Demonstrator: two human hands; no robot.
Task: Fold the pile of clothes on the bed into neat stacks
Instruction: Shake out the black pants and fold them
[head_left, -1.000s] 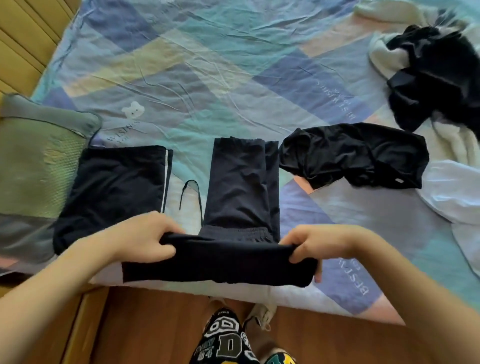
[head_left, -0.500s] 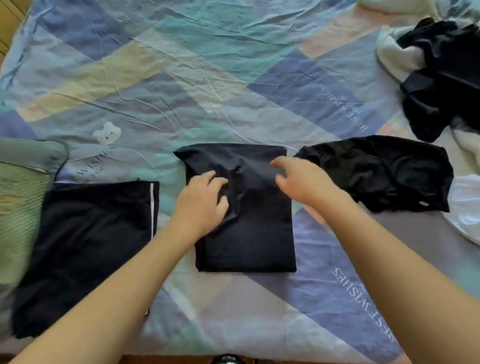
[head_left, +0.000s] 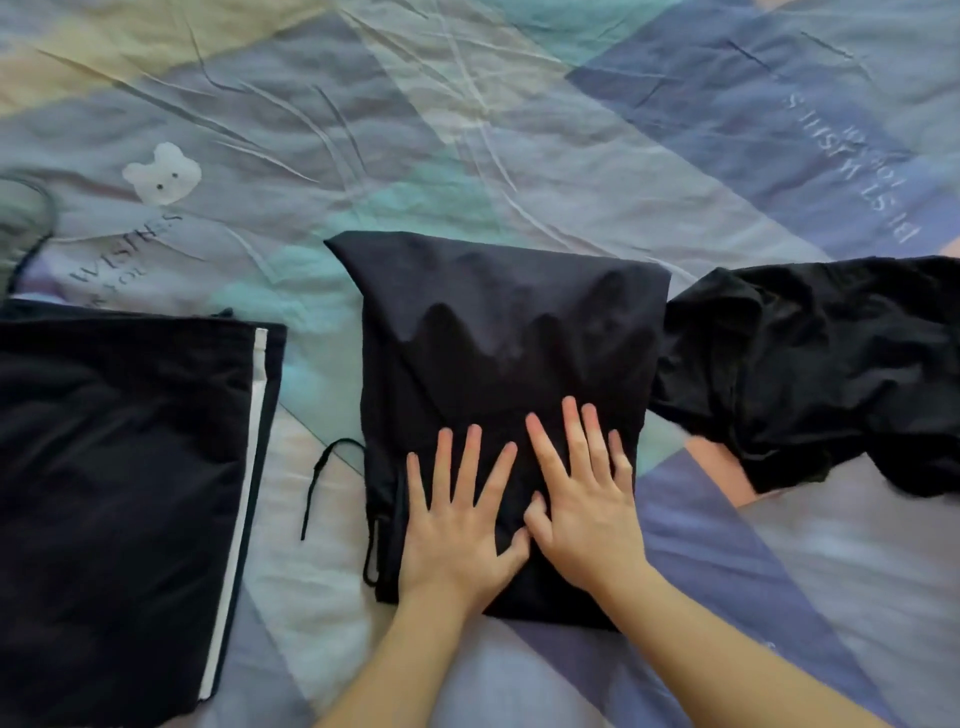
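Left hand: pressing flat, fingers spread, on the folded black fabric garment.
Right hand: pressing alongside, fingers spread, thumbs touching.
Bed: carrying the garment centrally.

Covered edge to edge by a wrinkled patchwork bedsheet in blue, teal, yellow and lilac blocks. Printed with a white bear face and pale lettering. Lit softly, evenly, with faint shadows.

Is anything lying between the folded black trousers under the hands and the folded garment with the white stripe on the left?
Only the trousers' own loose drawstring trails on the bedsheet in that gap. Otherwise bare sheet runs across to the striped garment. Both the left hand and the right hand rest flat on the trousers.
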